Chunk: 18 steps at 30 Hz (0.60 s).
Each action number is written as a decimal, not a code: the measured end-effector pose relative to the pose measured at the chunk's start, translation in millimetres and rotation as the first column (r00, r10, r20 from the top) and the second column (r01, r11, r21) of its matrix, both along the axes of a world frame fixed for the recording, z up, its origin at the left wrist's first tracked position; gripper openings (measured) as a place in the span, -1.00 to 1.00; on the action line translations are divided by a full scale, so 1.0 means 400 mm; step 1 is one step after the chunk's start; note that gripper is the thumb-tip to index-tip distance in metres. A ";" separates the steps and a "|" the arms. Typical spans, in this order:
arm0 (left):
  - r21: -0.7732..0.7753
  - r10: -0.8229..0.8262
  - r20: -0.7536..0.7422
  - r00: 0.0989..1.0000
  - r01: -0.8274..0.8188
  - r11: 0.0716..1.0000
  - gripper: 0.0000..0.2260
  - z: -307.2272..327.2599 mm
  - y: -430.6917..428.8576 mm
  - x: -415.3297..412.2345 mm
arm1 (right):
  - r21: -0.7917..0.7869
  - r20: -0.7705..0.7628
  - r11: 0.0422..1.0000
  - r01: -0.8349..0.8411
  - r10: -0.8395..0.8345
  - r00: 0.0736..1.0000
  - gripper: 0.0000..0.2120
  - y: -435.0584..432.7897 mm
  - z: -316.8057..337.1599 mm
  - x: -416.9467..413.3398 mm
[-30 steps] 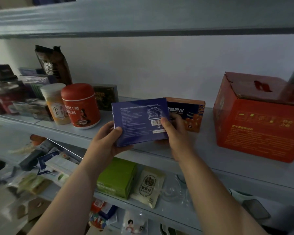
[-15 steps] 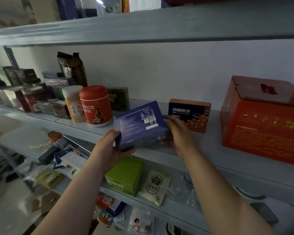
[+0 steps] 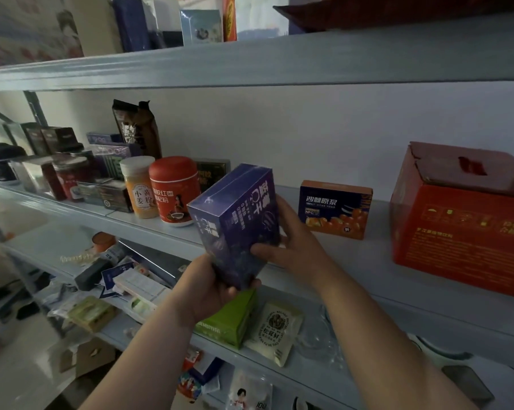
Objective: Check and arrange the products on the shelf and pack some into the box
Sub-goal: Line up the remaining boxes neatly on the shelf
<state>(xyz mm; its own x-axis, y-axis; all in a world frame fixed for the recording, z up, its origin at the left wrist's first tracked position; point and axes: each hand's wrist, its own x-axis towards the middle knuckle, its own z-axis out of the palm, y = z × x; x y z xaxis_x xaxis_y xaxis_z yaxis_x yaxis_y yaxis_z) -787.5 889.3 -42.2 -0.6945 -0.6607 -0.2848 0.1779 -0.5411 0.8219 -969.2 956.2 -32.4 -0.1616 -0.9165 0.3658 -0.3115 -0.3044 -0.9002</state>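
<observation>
The purple box point(image 3: 238, 223) is held in the air in front of the middle shelf point(image 3: 368, 261), clear of the board. It is tilted, with one printed face and a narrower side turned toward the camera.

The left hand point(image 3: 211, 287) grips the lower end of the box. Its palm lies under the box and its thumb curls up over the bottom corner. The right hand point(image 3: 294, 247) holds the right side. Its thumb presses on the front face near the lower edge, and its fingers wrap behind the box, mostly hidden.

On the middle shelf, an orange box point(image 3: 335, 210) stands upright just beyond the right hand. Further right stands a red carton point(image 3: 463, 226) with its top flaps folded shut. Left of the purple box, a red canister point(image 3: 174, 190) and a yellow jar point(image 3: 139, 187) stand side by side; whether they touch cannot be told. A brown pouch point(image 3: 139, 128) stands upright behind them at the wall. Dark boxes and jars crowd the far left end.

On the lower shelf point(image 3: 324, 377), a green box point(image 3: 229, 319) and a white pouch point(image 3: 275, 332) lie side by side beneath the hands. The upper shelf point(image 3: 279, 60) carries upright boxes.
</observation>
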 end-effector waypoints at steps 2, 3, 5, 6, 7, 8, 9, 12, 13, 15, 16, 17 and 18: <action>0.016 -0.082 -0.006 0.997 0.082 0.996 -0.64 0.003 0.000 0.001 | 0.013 0.018 1.000 -0.016 0.016 1.000 -0.08 0.000 0.008 -0.008; 0.014 -0.091 -0.017 0.996 0.092 0.996 -0.63 0.005 -0.005 0.001 | 0.011 0.017 1.000 -0.007 0.006 1.000 -0.12 0.004 0.013 -0.012; -0.033 -0.013 -0.014 1.000 0.012 0.999 -0.63 0.007 -0.021 0.003 | -0.009 -0.022 0.998 0.054 -0.054 0.998 -0.24 0.010 0.021 -0.018; -0.064 0.048 -0.009 0.999 -0.048 0.997 -0.64 0.008 -0.030 0.002 | -0.022 -0.054 0.995 0.094 -0.095 0.994 -0.29 0.012 0.026 -0.017; -0.085 0.101 -0.015 0.995 -0.102 0.991 -0.65 0.010 -0.040 0.000 | -0.035 -0.082 0.991 0.130 -0.132 0.988 -0.33 0.010 0.028 -0.014; -0.104 0.136 -0.028 0.990 -0.138 0.985 -0.66 0.013 -0.049 -0.003 | -0.052 -0.106 0.985 0.162 -0.167 0.980 -0.34 0.004 0.028 -0.013; -0.143 0.159 -0.033 0.987 -0.162 0.976 -0.67 0.019 -0.053 -0.005 | -0.074 -0.129 0.978 0.193 -0.201 0.971 -0.35 -0.003 0.025 -0.012; -0.166 0.294 -0.089 0.952 -0.306 0.937 -0.73 0.040 -0.076 -0.004 | -0.131 -0.236 0.956 0.264 -0.289 0.928 -0.34 -0.025 0.019 -0.019; -0.127 0.345 -0.132 0.929 -0.361 0.924 -0.75 0.049 -0.088 0.002 | -0.149 -0.302 0.941 0.304 -0.336 0.892 -0.29 -0.032 0.021 -0.022; -0.175 0.396 -0.174 0.901 -0.424 0.888 -0.79 0.051 -0.122 0.014 | -0.242 -0.458 0.886 0.396 -0.464 0.758 -0.26 -0.047 0.031 -0.031; -0.320 0.405 -0.124 0.906 -0.423 0.848 -0.82 0.045 -0.142 0.019 | -0.306 -0.526 0.855 0.420 -0.519 0.674 -0.27 -0.057 0.039 -0.034; -0.545 0.413 -0.026 0.910 -0.359 0.758 -0.83 0.033 -0.162 0.023 | -0.353 -0.583 0.834 0.425 -0.551 0.597 -0.28 -0.069 0.049 -0.034; -0.757 0.432 0.108 0.895 -0.207 0.619 -0.81 0.013 -0.182 0.023 | -0.376 -0.627 0.824 0.424 -0.564 0.537 -0.28 -0.084 0.058 -0.034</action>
